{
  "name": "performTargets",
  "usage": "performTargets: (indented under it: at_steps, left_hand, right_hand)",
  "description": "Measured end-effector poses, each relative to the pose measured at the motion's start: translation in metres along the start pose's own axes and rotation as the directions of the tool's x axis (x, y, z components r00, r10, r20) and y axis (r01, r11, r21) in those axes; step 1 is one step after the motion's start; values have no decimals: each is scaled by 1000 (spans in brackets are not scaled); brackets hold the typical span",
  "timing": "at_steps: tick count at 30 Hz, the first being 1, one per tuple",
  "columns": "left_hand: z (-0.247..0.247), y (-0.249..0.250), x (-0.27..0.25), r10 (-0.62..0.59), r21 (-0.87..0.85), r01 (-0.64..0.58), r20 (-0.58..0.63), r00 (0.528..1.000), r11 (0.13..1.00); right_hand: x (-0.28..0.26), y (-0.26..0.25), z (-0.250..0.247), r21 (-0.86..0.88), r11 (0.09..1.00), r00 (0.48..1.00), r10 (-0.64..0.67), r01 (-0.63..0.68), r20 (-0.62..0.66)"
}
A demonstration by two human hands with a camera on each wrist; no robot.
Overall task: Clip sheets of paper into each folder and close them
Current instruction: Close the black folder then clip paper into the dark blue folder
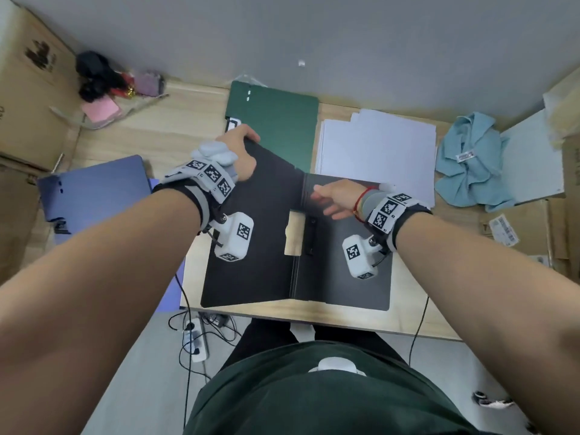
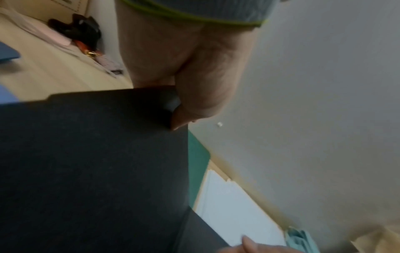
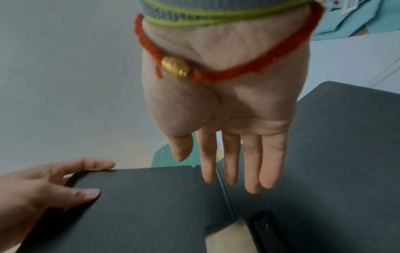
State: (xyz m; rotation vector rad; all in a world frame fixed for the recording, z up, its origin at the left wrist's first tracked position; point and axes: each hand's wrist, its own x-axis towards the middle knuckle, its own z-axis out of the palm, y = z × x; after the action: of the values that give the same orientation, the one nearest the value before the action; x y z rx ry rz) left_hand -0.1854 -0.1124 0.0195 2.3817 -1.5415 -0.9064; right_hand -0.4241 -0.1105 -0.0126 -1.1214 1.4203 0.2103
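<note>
A black folder (image 1: 257,271) lies open at the table's near edge, with its black clip bar (image 1: 310,237) along the spine. My left hand (image 1: 241,146) pinches the far corner of the folder's left cover (image 2: 97,162) and holds it raised off the table. In the right wrist view the left hand (image 3: 43,188) has its thumb on top of the cover (image 3: 140,205). My right hand (image 1: 329,199) hovers open over the far end of the spine, holding nothing. Its fingers (image 3: 251,162) are straight, just beyond the clip bar (image 3: 264,226). A stack of white paper (image 1: 376,146) lies behind the folder's right half.
A closed green folder (image 1: 276,120) lies behind the black one and a closed blue folder (image 1: 94,186) lies at the left. A light blue cloth (image 1: 470,164) sits at the right. Pink notes (image 1: 100,111) and dark clutter occupy the far left corner; cardboard boxes flank the table.
</note>
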Motion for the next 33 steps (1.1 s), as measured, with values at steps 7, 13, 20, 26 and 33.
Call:
performTargets:
  at_steps: [7, 13, 20, 26, 33]
  left_hand:
    - [20, -32, 15, -84, 254, 54, 110, 990, 966]
    - [43, -19, 19, -136, 390, 49, 199, 971, 920]
    - [58, 49, 38, -66, 368, -103, 419, 905, 924]
    - [96, 102, 53, 98, 339, -282, 470, 877, 897]
    - [150, 121, 68, 116, 369, -458, 663, 739, 809]
  right_hand:
    - [21, 35, -6, -126, 981, 984, 128, -144, -127]
    - [28, 48, -15, -280, 945, 981, 138, -171, -133]
    - [40, 48, -48, -224, 967, 983, 82, -118, -164]
    - [60, 38, -114, -210, 972, 934, 20, -102, -357]
    - [108, 13, -170, -429, 888, 891, -49, -168, -451]
